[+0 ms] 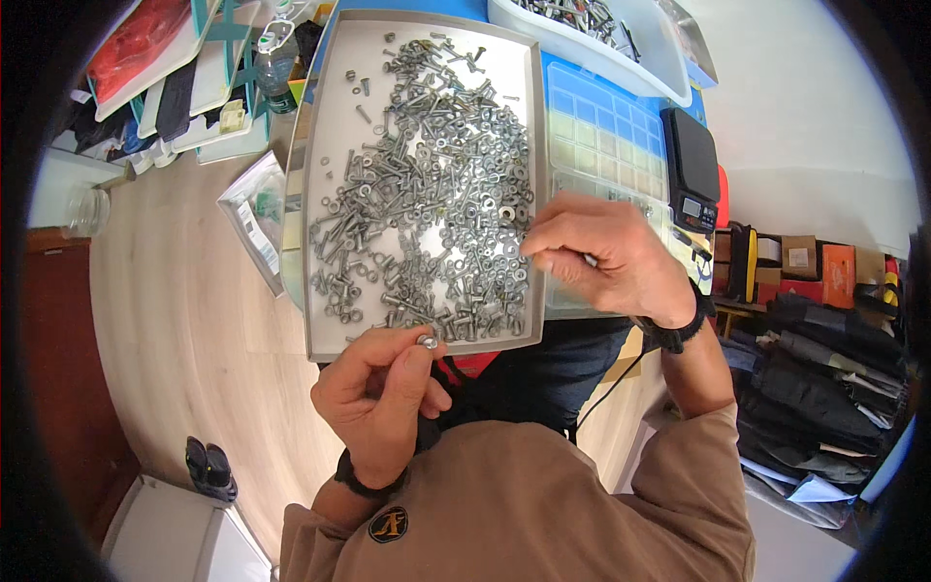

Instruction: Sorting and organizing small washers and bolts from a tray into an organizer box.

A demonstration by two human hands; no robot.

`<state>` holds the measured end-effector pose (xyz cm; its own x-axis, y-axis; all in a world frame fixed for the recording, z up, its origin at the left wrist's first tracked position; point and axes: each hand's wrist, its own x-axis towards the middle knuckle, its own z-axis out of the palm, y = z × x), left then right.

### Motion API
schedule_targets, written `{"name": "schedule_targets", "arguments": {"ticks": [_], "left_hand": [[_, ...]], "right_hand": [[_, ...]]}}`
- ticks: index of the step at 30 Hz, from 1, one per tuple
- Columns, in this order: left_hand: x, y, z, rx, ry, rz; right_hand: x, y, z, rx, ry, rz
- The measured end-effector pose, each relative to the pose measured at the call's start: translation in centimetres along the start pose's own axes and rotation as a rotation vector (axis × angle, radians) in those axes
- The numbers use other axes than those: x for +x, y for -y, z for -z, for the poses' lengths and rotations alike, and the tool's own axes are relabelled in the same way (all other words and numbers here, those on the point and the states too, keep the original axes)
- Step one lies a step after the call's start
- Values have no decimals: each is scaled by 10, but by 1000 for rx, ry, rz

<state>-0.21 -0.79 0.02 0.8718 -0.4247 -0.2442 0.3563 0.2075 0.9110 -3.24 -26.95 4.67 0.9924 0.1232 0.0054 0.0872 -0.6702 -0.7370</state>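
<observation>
Hundreds of screws, nuts and washers (427, 184) lay heaped in the metal tray (330, 145) just ahead of both hands. The left hand (378, 398) was closed, pinching a small bolt (427, 340) between thumb and fingertips at the tray's near rim, wrist bent back toward the body. The right hand (606, 257) hovered palm-down over the tray's right edge, fingers curled together as if nipping something tiny (what, if anything, could not be made out).

One risk, as I judged it: the bolt sat right at the rim, held only by fingertips, so a slip could send it off the edge and down to the wooden floor (175, 320) below. The clear compartment box (596, 126) lay under and beyond the right hand, with a black scale (693, 160) further to that hand's right, so a careless sweep might scatter pieces into the wrong cell.
</observation>
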Motion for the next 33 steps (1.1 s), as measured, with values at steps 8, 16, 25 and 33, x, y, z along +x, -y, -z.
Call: {"name": "schedule_targets", "arguments": {"ticks": [8, 16, 25, 33], "left_hand": [[-1, -1, 1, 49, 15, -21], [-2, -1, 10, 45, 84, -43], [1, 2, 14, 15, 110, -63], [2, 0, 7, 109, 95, -106]], "right_hand": [[14, -11, 18, -132, -136, -53], [26, -13, 22, -245, -154, -169], [31, 0, 29, -234, 33, -80], [26, 14, 9, -620, 158, 1]]}}
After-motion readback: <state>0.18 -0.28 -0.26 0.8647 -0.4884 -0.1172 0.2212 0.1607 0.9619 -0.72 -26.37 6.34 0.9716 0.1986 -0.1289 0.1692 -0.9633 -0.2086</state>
